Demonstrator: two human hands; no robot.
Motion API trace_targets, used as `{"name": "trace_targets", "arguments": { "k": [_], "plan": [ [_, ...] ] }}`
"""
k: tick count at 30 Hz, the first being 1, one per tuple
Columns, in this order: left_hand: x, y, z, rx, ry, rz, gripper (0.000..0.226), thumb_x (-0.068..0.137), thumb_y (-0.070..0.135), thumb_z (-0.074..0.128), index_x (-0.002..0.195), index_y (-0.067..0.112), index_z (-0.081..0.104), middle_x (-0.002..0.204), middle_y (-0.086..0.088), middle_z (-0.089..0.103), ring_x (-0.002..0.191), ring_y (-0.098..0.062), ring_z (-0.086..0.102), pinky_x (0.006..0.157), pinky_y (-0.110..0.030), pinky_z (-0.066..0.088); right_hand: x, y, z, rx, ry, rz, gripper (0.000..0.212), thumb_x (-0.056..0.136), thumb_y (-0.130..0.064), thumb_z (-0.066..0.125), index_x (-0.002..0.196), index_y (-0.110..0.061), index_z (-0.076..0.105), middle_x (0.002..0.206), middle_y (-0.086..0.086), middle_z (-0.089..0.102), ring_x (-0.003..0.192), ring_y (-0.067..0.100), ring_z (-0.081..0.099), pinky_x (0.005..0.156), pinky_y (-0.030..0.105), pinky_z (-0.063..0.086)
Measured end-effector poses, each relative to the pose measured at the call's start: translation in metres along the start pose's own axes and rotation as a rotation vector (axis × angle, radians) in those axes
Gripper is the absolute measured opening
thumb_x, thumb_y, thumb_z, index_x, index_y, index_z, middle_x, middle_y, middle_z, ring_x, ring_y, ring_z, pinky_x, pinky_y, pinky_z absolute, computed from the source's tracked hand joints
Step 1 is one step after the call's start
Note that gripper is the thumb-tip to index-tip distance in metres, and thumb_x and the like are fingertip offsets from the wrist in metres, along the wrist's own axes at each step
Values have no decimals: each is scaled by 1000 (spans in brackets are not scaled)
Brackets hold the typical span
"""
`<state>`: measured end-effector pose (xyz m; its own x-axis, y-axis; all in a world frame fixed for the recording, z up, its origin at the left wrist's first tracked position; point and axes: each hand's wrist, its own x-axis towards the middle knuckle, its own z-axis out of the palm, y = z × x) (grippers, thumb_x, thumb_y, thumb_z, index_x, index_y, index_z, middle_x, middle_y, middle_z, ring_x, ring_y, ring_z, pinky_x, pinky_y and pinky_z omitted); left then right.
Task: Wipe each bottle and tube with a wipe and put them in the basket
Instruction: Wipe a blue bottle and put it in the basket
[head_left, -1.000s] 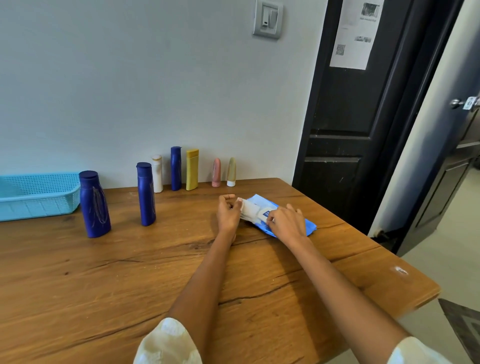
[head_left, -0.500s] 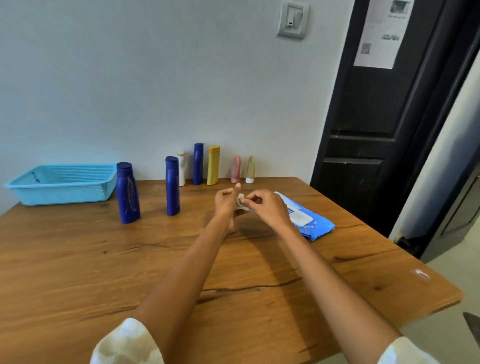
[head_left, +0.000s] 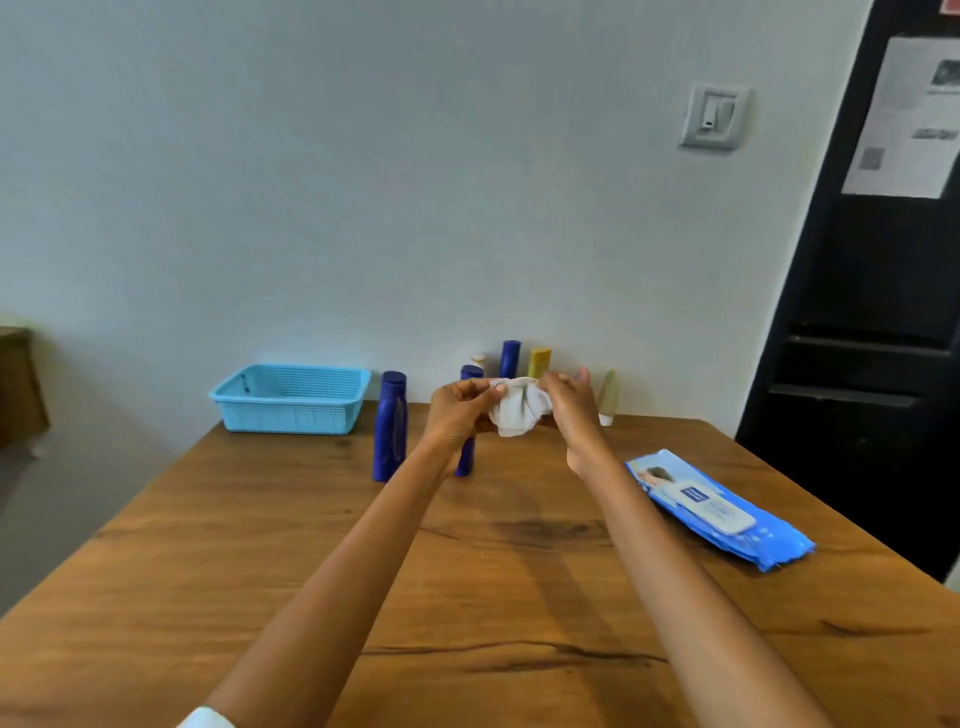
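Against the view half a second ago, both hands now sit higher and farther out over the wooden surface (head_left: 519, 582), with more of the wall above them in view, and the white wipe (head_left: 517, 413), then only a scrap pinched between the fingers, now hangs as a loose bunch between the two hands. The blue wipes pack (head_left: 719, 512), which lay just right of the hands, now lies well to the right of the right forearm, flat near the right edge. The light blue basket (head_left: 291, 397) stands at the far left of the surface, against the wall. The largest dark blue bottle (head_left: 389, 426) stands upright to the right of the basket; a second dark blue bottle (head_left: 467, 415) is mostly hidden behind the left hand (head_left: 457, 415). Along the wall, a third dark blue bottle (head_left: 510, 358) and a yellow bottle (head_left: 539, 362) show only their upper parts above the wipe, a white bottle (head_left: 478, 358) shows only its cap, and a pale yellowish tube (head_left: 608, 397) stands partly behind the right hand (head_left: 569, 410). A pinkish tip above the right hand is too hidden to name. The left grip is pinched on the wipe's upper left edge, the right grip on its upper right edge, so the wipe hangs below and between them.
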<state>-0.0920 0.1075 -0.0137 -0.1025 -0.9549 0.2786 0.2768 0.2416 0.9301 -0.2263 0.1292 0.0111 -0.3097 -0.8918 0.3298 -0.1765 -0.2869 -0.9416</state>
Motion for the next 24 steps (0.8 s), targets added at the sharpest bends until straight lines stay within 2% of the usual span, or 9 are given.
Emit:
{"name": "trace_targets", "arguments": {
  "k": [4,7,9,11,13,17,19,21,24],
  "plan": [
    [2,16,-7,28,83,61,9,89,13,62,84,7,64,64,3,68,60,-7,67,51,-22,54,9,-15,18,48,44,69,20,93,-22,46,75,-15,53,72,-7,44,64,9,46,54,24,38],
    [3,26,-7,45,151,98,14,91,17,61,89,3,61,76,-6,64,67,-13,66,52,-22,54,15,-23,29,-106,33,-45,9,92,-24,49,94,-16,53,79,-9,50,71,9,50,54,20,36],
    [7,31,-6,71,188,117,16,90,21,61,88,5,61,77,-7,64,71,-15,65,57,-24,56,18,-29,35,-127,-15,-137,18,93,-20,49,111,-17,52,95,-10,53,82,2,52,59,12,36],
    [11,37,-6,110,205,115,20,89,28,62,80,10,60,72,-6,62,69,-17,63,63,-28,57,20,-38,37,-117,-72,-254,20,93,-13,47,110,-17,57,106,-9,58,93,2,54,66,7,41],
    [18,43,-8,164,216,110,24,89,32,61,78,12,58,74,-7,60,72,-18,60,69,-32,55,20,-46,38,-95,-162,-344,22,92,-7,46,100,-18,64,103,-6,65,93,2,58,74,7,45],
    [24,54,-16,223,293,130,25,90,32,60,75,13,53,75,-6,59,69,-17,58,54,-23,50,17,-52,41,-159,-349,-385,14,90,-25,59,100,-17,65,97,-10,66,92,2,60,77,14,45],
    [23,58,-19,172,310,122,27,90,32,61,75,11,51,78,-12,61,71,-22,59,57,-29,49,16,-54,44,-243,-400,-338,37,82,-42,67,110,-20,57,97,-13,60,91,2,57,71,15,44],
    [21,61,-22,108,320,127,29,88,35,62,77,11,52,79,-14,62,69,-24,60,56,-31,49,15,-55,45,-311,-470,-301,57,76,-45,71,122,-23,48,102,-13,54,93,5,54,73,18,45],
    [20,66,-26,139,339,118,32,87,41,62,84,10,56,85,-14,64,76,-24,64,63,-34,54,16,-53,44,-343,-522,-284,60,76,-37,74,127,-27,45,108,-13,54,98,8,56,78,21,47]
  ]
}}
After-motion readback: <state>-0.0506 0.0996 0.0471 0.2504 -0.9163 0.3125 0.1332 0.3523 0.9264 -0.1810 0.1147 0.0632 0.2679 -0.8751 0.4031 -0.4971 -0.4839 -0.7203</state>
